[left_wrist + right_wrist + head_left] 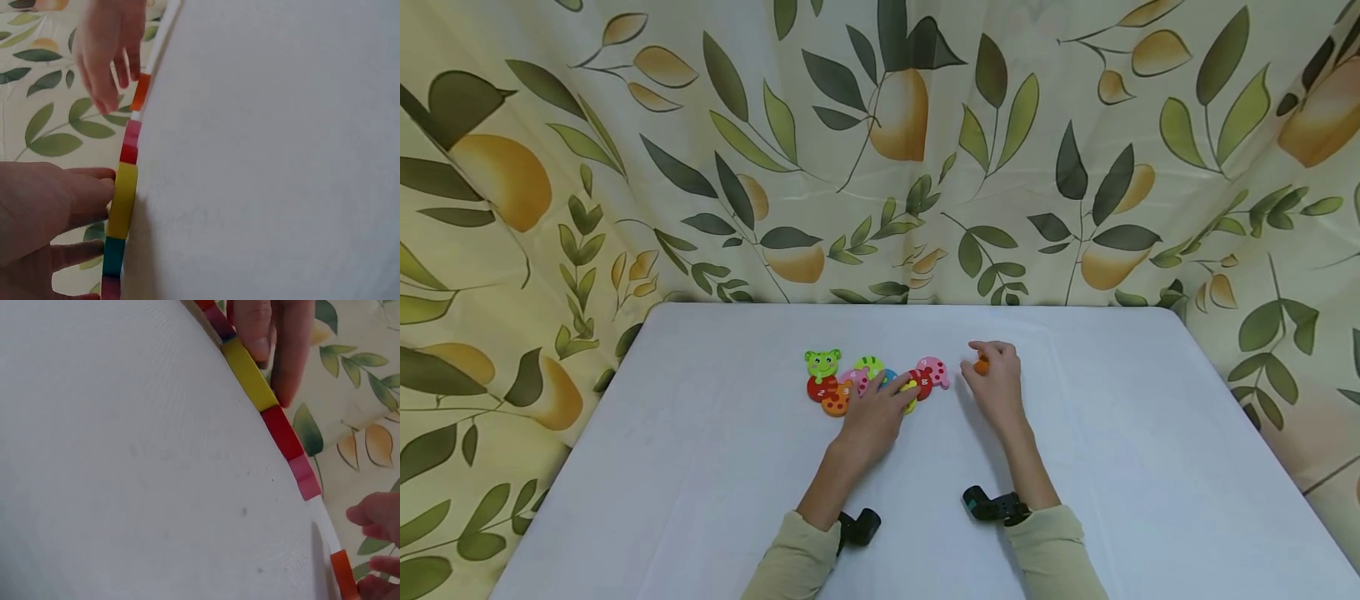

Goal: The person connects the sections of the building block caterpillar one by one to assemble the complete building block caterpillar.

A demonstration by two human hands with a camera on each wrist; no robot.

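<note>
A caterpillar puzzle of flat, joined coloured pieces lies on the white table, with a green face piece (823, 364) at its left end and a pink spotted piece (932, 372) at its right. My left hand (872, 421) rests over the middle of the row, its fingers spread on the pieces, partly hiding them. In the left wrist view its fingertips touch the yellow piece (124, 200) and the teal piece (114, 257). Right of the row, my right hand (997, 387) is at a separate orange piece (981, 365), thumb and fingers apart around it. That piece stays on the table (343, 574).
The white-covered table (700, 483) stretches around the puzzle. Behind it hangs a curtain (850, 167) printed with leaves and fruit. Black wrist cameras (992, 505) are strapped to both forearms, below light green sleeves.
</note>
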